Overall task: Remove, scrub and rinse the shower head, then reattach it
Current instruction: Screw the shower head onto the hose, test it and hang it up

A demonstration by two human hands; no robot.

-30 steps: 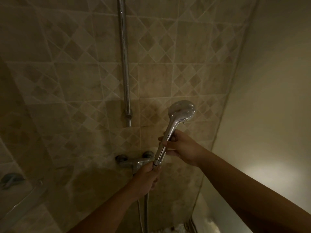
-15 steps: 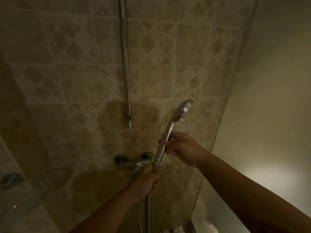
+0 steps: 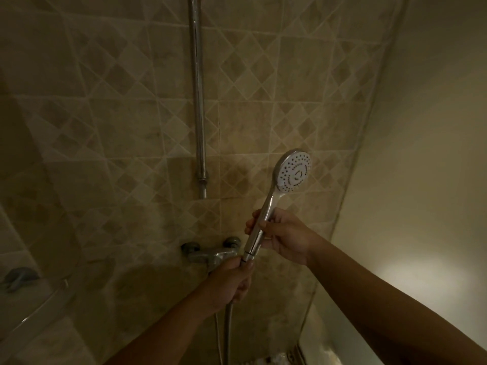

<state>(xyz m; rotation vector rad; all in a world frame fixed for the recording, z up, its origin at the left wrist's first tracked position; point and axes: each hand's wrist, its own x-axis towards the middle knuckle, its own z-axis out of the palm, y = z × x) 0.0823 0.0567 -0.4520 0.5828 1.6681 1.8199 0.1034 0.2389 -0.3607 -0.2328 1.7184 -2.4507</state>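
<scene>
A chrome hand shower head (image 3: 293,172) stands upright in front of the tiled wall, its white nozzle face turned toward me. My right hand (image 3: 283,234) grips the middle of its handle. Just below, my left hand (image 3: 231,281) is curled around the hose (image 3: 228,330) where it meets the bottom of the handle; the joint itself is partly hidden by my fingers. The hose hangs straight down from my left hand.
A chrome riser rail (image 3: 198,96) runs down the tiled wall above the mixer tap (image 3: 210,252), which sits just left of my left hand. A plain wall (image 3: 421,154) closes the right side. A glass shelf (image 3: 31,301) sticks out at lower left.
The shower head has turned about its handle: its chrome back faced me, then its edge, and now the white nozzle face does. Both hands stay in place.
</scene>
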